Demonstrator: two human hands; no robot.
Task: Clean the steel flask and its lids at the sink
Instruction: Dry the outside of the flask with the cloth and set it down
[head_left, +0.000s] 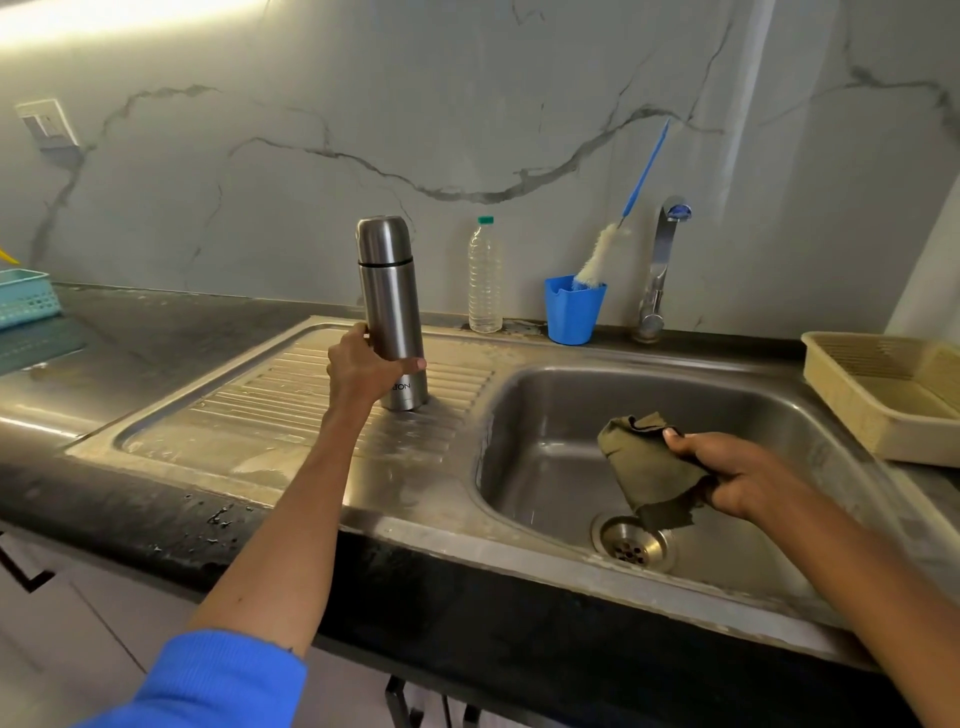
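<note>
The steel flask (390, 306) stands upright on the ribbed drainboard (291, 410) left of the sink basin, its cup lid screwed on top. My left hand (363, 371) grips the flask's lower body, thumb across the front. Over the sink basin (566, 467), my right hand (737, 480) holds a crumpled olive-green cloth (644, 470), which hangs just above the drain (632, 541). No water runs from the tap (662, 260).
Behind the sink stand a clear plastic bottle (484, 278) and a blue cup (574, 312) holding a bottle brush (608, 249). A beige basket (888, 395) sits on the right counter, a teal basket (26, 299) at the far left. Dark counter edge runs along the front.
</note>
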